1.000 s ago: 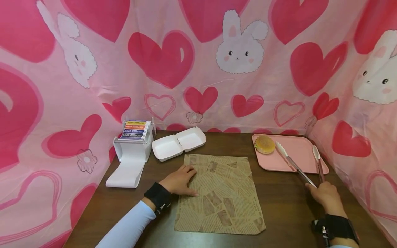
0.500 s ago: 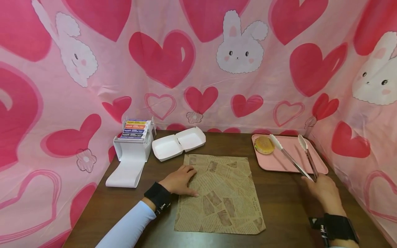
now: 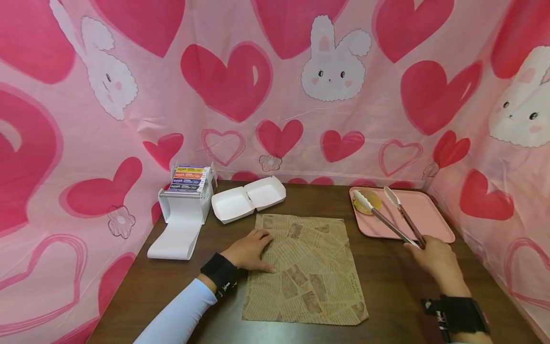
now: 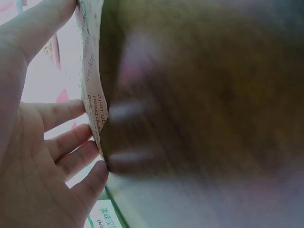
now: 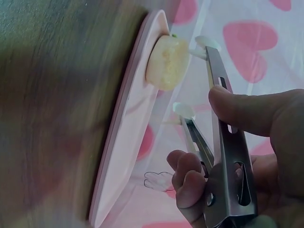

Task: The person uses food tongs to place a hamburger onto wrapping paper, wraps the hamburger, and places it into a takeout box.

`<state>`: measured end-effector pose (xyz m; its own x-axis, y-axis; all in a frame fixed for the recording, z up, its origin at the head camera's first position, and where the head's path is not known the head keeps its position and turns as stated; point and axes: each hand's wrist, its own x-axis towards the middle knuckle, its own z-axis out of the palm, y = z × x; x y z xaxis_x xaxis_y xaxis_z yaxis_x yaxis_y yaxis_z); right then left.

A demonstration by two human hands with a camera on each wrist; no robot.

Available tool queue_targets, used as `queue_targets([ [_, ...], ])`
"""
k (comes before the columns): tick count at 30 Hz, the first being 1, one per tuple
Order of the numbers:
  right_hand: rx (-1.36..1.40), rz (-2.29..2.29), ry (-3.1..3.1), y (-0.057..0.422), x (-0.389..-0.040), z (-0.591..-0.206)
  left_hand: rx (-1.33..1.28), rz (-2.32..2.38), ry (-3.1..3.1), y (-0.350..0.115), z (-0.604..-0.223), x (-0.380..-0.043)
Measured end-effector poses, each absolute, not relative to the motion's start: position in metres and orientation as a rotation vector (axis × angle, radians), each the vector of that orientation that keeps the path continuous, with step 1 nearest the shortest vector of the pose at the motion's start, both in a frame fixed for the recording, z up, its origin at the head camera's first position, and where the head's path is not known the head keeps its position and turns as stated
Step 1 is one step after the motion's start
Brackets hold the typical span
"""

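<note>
Your right hand (image 3: 434, 260) grips the steel tongs (image 3: 393, 220), tips spread near the soft round burger (image 3: 368, 200). Squeeze its sides gently. Your left hand's fingers (image 3: 262, 236) lie flat on the printed brown paper (image 3: 307, 272).

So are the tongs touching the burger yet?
Cannot tell. In the head view one tip of the tongs overlaps the burger; in the right wrist view a tip sits right at its edge, with neither contact nor gap clear.

The person's right hand (image 3: 431, 260), gripping the metal tongs with white tips (image 3: 388, 216), has swung them leftward across the pink plastic tray (image 3: 425, 215). The open tips, earlier over the tray's middle, now straddle the round burger (image 3: 368, 198).
</note>
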<state>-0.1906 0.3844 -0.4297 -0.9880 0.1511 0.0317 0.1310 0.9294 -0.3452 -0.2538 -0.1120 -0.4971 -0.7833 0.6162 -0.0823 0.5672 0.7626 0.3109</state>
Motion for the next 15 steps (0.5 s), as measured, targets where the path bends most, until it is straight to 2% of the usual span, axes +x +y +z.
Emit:
queue_targets([
  [15, -0.242, 0.513, -3.110, 0.3824, -0.1933, -0.4319, 0.924, 0.402, 2.782, -0.1115, -0.4992, -0.2530],
])
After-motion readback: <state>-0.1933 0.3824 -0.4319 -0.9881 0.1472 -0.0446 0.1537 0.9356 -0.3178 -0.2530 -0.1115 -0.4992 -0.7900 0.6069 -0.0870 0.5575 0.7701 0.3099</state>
